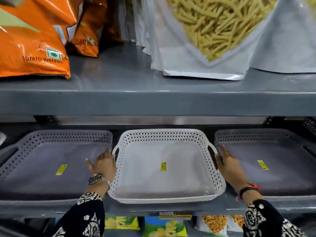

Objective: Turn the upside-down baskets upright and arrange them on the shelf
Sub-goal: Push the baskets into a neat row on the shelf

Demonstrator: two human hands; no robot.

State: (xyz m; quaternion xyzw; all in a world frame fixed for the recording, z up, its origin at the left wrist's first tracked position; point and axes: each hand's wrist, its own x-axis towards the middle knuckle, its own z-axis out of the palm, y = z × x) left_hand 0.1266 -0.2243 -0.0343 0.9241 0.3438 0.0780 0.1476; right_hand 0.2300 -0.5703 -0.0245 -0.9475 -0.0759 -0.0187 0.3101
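The white perforated basket [164, 168] is seen upright on the grey shelf [136, 208], flanked by the left hand [103, 164] and right hand [228, 162], fingers spread, gripping nothing. Upright grey baskets [51, 161] [273, 161] are set beside it. Snack bags [30, 40] are stocked above.

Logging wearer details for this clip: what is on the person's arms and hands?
Both arms wear black sleeves with a white pattern. The left hand has a metallic wristwatch and a thin bangle beside it. The right hand has a black band and a red one at the wrist. No gloves.
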